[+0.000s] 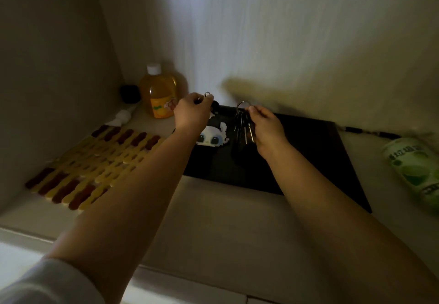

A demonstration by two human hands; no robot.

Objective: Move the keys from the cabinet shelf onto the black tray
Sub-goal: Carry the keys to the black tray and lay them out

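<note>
A black tray [308, 156] lies flat on the dim cabinet shelf, right of centre. My right hand [267, 130] pinches a metal ring from which a bunch of keys [244, 127] hangs just above the tray's back left part. My left hand [192, 113] is closed on a second key ring [207, 94] with a dark fob, over the tray's back left corner. A white pixel-style charm with blue eyes [212, 135] shows below my left hand; it hangs over or rests on the tray, I cannot tell which.
An orange bottle with a white cap [159, 92] stands at the back left beside a small dark object [130, 93]. A yellow and dark red slatted mat [95, 161] covers the shelf's left side. A green can [418, 168] lies on the right. Cabinet walls close in behind and left.
</note>
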